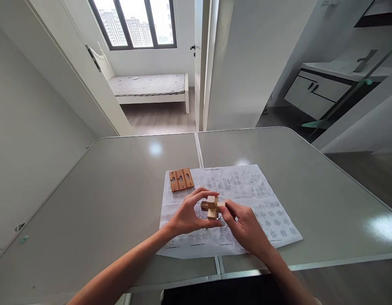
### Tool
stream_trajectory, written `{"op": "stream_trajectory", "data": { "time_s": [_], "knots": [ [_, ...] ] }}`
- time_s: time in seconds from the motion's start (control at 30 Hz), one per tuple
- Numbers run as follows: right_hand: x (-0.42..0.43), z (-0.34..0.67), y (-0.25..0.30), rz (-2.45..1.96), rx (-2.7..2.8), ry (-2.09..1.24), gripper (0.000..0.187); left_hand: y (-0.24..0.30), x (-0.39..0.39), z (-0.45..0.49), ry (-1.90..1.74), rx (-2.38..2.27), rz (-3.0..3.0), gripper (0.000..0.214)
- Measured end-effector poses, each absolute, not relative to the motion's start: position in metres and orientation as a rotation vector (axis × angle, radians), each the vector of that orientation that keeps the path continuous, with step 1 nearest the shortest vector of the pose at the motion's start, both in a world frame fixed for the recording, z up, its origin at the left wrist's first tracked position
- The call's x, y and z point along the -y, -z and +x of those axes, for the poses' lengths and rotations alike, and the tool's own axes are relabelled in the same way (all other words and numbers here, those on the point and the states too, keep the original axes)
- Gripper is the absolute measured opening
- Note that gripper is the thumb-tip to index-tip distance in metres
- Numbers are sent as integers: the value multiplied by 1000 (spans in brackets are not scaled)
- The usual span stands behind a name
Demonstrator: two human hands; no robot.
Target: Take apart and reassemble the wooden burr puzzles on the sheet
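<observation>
Pale wood makes up the 1 block cluster, held above the desk near the middle of its near edge; its stubs cross, so no single long axis stands out, but 1 stub points right and 1 darker, marked end points left. The left hand bends in a wide C around it, thumb below and fingers above, while the right hand pinches the right stub between thumb and fingers, nearly closed. Beneath lies 1 printed sheet, set in from the desk's left and right edges. At the sheet's far left corner, 3 brown plates rest side by side, long axes running near to far, far ends leaning left. Past the desk's far edge stand 1 bed and 1 window with 3 panes.
</observation>
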State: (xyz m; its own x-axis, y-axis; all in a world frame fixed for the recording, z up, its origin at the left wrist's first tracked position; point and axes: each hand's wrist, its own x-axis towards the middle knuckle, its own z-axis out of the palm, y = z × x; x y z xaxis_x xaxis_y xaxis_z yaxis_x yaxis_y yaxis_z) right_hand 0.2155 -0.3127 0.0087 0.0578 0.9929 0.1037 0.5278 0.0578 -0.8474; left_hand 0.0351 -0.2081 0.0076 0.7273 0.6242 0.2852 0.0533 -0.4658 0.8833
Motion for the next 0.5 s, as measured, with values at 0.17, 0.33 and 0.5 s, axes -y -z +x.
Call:
{"op": "stream_trajectory", "data": {
  "time_s": [0.17, 0.33, 0.5],
  "knots": [
    [312, 214, -11, -1558, 1511, -804, 44, -8, 207, 35, -775, -509, 1982, 66],
    [312, 218, -20, -1522, 1607, -940, 40, -10, 204, 33, -716, -486, 1955, 68],
    [308, 217, -22, -1500, 1669, -935, 38, -4, 208, 34, -675, -495, 1867, 70]
  ]
}}
